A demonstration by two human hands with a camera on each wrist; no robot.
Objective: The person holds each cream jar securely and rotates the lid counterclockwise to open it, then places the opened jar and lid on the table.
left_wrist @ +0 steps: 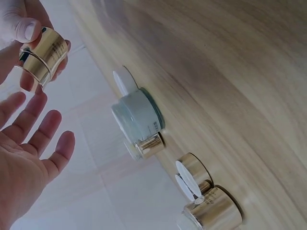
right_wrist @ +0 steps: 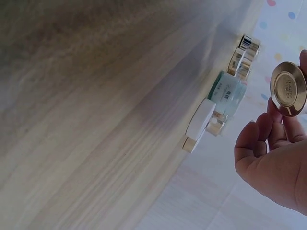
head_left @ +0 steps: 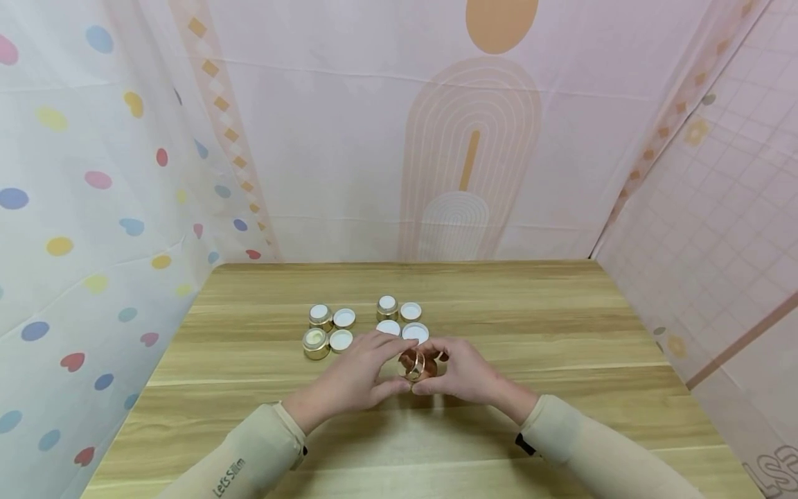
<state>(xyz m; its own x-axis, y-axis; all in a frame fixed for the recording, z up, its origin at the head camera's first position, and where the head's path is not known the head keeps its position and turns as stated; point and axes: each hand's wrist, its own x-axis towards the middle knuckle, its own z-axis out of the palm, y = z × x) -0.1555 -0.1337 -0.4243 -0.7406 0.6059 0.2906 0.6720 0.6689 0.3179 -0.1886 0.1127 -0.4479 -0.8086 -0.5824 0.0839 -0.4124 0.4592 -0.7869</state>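
Note:
In front of me, both hands hold a shiny gold cream jar, tilted on its side above the table. My left hand has thumb and fingertips around its left end; in the left wrist view one left fingertip touches it while the other fingers spread apart. My right hand grips the other end between thumb and fingers. The jar's round base, stamped with small print, faces the right wrist camera. Beyond the hands stand a pale green glass jar and an upturned white lid.
Behind them on the wooden table are a small gold jar and its upturned lid. To the left stand two open gold jars, one back and one front, each beside an upturned lid. Patterned cloth hangs around the table.

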